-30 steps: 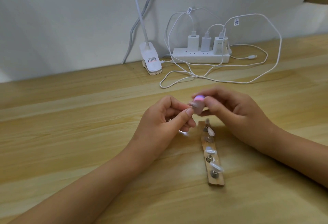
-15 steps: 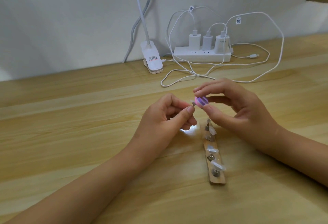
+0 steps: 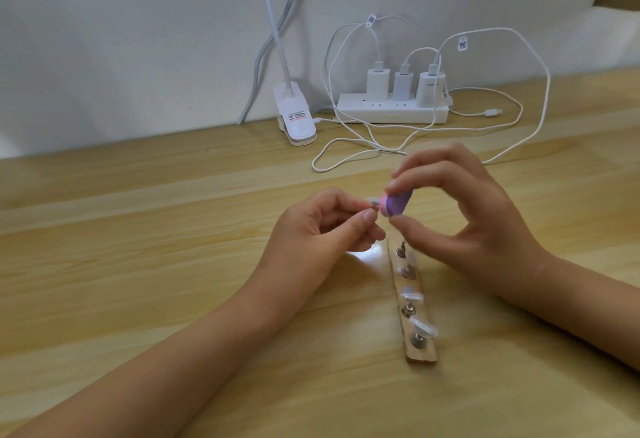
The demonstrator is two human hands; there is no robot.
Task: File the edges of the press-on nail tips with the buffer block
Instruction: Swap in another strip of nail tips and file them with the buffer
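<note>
**Filing in progress, head view.** The left hand pinched a single nail tip between thumb and forefinger, above the worktop. The right hand gripped the pink-and-purple buffer block between thumb and fingers, and its pink end touched the held tip. On this evidence one tip was being worked. Which of its edges met the block could not be told, because the tip was small and largely covered by the fingers.

Just below the hands lay a wooden holder strip carrying metal pegs. At least two clear tips sat on the nearer pegs. A further one was partly hidden by the right thumb, and the farthest peg appeared bare. Whether the mounted tips had been filed could not be seen, as their edges were too small and blurred, so most of the task was presumably outstanding.

By the back wall stood a power strip with chargers and a lamp clip.
</note>
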